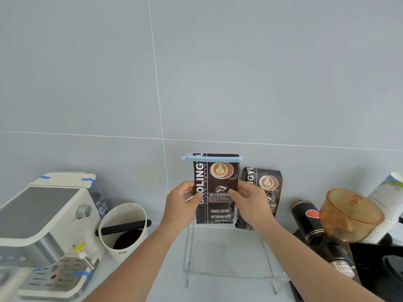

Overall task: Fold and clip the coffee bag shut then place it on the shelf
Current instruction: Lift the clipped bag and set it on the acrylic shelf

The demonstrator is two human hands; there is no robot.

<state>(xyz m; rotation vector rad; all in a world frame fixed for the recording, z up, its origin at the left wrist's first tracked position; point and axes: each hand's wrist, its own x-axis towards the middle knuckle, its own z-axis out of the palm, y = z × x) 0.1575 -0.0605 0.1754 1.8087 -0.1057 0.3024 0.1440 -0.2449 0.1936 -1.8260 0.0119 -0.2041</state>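
Observation:
A dark brown coffee bag (218, 205) stands upright in front of the grey tiled wall, its top folded over. A light blue clip (211, 158) runs across that folded top. My left hand (182, 203) grips the bag's left edge and my right hand (250, 203) grips its right edge, both at mid height. The bag's bottom edge is level with the top of a clear acrylic shelf (229, 273) on the counter; whether it rests on the shelf I cannot tell.
A second coffee bag (265, 188) leans on the wall right behind my right hand. A white espresso machine (43, 225) and a white knock box (124, 232) stand at the left. A black grinder with an amber hopper (349, 214) and stacked paper cups (388, 203) stand at the right.

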